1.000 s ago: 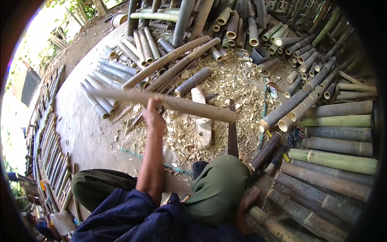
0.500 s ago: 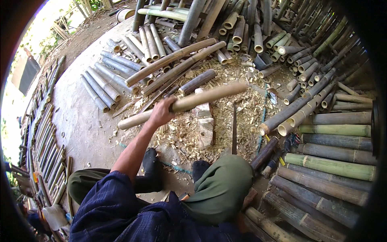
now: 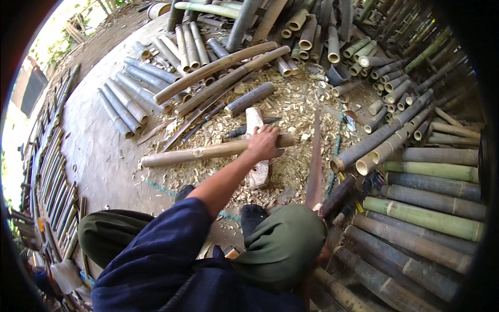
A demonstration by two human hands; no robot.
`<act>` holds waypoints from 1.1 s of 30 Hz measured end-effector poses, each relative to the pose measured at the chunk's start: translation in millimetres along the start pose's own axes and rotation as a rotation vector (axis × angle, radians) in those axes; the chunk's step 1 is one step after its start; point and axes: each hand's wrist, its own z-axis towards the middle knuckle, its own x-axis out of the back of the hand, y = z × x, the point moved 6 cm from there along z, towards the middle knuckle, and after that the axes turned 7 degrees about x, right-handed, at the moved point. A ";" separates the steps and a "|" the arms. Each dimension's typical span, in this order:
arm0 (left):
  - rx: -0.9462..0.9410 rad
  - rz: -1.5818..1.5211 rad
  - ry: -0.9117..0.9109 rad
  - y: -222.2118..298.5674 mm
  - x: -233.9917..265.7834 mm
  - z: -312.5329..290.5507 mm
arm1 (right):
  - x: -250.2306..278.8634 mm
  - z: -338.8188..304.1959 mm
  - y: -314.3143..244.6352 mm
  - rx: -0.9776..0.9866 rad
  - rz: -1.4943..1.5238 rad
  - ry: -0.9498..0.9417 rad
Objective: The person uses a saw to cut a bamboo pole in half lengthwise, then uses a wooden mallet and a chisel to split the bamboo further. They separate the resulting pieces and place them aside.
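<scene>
My left hand [image 3: 263,143] is closed around a long tan bamboo pole [image 3: 197,153]. The pole lies nearly level, its right end resting across a pale wooden chopping block [image 3: 255,174] among wood chips. A long dark blade [image 3: 315,161] stands upright just right of the block; its lower end disappears behind my green-trousered knee [image 3: 283,244]. Only a sliver of my right hand [image 3: 323,255] shows beside that knee, and its grip is hidden.
Cut bamboo lengths lie all around: grey ones [image 3: 130,101] at the left, green and brown stacks [image 3: 431,208] at the right, more at the back [image 3: 312,31]. Two long poles [image 3: 218,73] lie diagonally behind the block. Chips [image 3: 296,109] litter the concrete floor.
The pole, held up off the ground a second ago, has come down and toward me onto the block. My left hand has slid along it toward its right end.
</scene>
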 end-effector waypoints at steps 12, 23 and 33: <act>0.064 0.029 -0.023 6.3 -37.6 1.8 | 3.1 27.3 -22.1 0.018 0.215 0.015; 0.157 -0.133 -0.095 -9.1 -44.0 14.7 | -13.2 34.9 -20.2 -0.101 0.135 -0.009; 0.202 -0.098 -0.059 -8.6 -40.0 16.3 | -22.3 41.7 -36.3 0.055 0.061 -0.115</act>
